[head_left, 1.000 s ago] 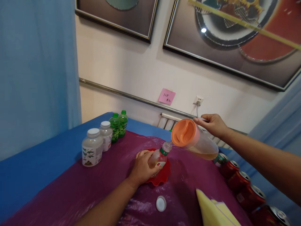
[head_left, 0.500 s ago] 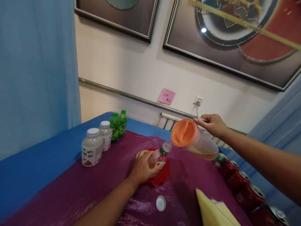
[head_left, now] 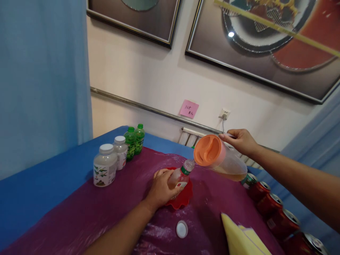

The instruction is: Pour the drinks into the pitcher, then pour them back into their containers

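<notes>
My left hand [head_left: 160, 187] is wrapped round a clear plastic bottle [head_left: 183, 176] with a green band at its neck and a red-and-white label. The bottle leans to the right, its mouth uncapped, over a red scalloped dish [head_left: 183, 202]. By its handle, my right hand [head_left: 240, 141] holds a translucent pitcher [head_left: 231, 164] with an orange lid [head_left: 208, 150]. Tipped to the left, the pitcher has its lid edge close by the bottle mouth; amber liquid lies along its lower side. A white cap [head_left: 182, 229] rests on the purple sheet in front of the dish.
Two white-capped jars [head_left: 105, 166] and two green bottles [head_left: 130, 143] stand at the left. Several drink cans [head_left: 283, 219] line the right edge. A folded yellow cloth [head_left: 244, 237] lies at the front right, on the purple sheet [head_left: 106, 216] over a blue table cover [head_left: 58, 173].
The view has shifted very slightly. Both hands, the bottle and the tilted pitcher keep nearly the same positions.
</notes>
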Demonstrator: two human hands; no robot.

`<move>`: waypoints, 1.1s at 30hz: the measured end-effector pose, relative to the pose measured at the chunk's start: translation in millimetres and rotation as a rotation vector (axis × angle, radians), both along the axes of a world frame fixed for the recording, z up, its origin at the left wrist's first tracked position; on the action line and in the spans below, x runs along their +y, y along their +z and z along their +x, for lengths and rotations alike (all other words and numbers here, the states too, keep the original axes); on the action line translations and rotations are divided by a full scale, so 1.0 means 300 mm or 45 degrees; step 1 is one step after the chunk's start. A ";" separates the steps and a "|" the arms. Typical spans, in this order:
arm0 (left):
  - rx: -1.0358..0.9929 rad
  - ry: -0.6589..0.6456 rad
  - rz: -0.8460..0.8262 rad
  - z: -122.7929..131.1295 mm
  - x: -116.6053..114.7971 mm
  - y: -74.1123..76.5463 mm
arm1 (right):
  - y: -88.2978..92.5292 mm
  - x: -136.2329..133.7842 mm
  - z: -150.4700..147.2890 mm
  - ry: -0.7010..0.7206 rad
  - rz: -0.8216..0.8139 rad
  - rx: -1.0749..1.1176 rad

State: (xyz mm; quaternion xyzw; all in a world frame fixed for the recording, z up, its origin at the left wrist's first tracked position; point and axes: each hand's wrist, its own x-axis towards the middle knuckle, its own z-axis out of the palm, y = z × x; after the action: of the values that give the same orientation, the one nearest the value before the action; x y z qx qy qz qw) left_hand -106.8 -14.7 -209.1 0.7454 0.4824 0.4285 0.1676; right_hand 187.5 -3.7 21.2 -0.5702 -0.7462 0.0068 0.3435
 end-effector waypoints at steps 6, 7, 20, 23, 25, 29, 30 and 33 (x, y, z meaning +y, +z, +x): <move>0.002 0.003 -0.022 -0.001 -0.001 -0.003 | 0.001 -0.001 -0.001 -0.007 0.003 -0.004; 0.001 0.001 -0.019 -0.001 -0.001 -0.004 | 0.001 -0.001 -0.001 -0.011 0.003 0.000; 0.008 0.012 0.007 -0.001 0.000 -0.003 | -0.003 0.002 0.001 -0.004 -0.013 -0.001; 0.004 0.003 0.005 0.000 0.001 -0.008 | -0.004 0.004 0.002 -0.006 -0.016 -0.009; -0.002 -0.003 -0.005 0.001 0.000 -0.008 | -0.003 0.004 0.002 -0.004 -0.006 -0.016; -0.009 -0.011 -0.020 0.001 -0.002 -0.006 | 0.000 0.004 0.001 0.004 -0.008 -0.035; -0.009 -0.010 -0.026 0.000 -0.002 -0.006 | 0.001 0.003 0.000 0.002 -0.011 -0.037; -0.001 -0.004 -0.045 0.000 -0.002 -0.009 | 0.002 0.002 -0.001 -0.002 -0.004 -0.030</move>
State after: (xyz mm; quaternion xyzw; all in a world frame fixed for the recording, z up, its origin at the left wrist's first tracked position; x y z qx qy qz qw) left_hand -106.9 -15.1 -211.8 0.7430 0.4885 0.4200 0.1816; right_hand 187.1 -3.1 21.8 -0.5716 -0.7495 0.0011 0.3339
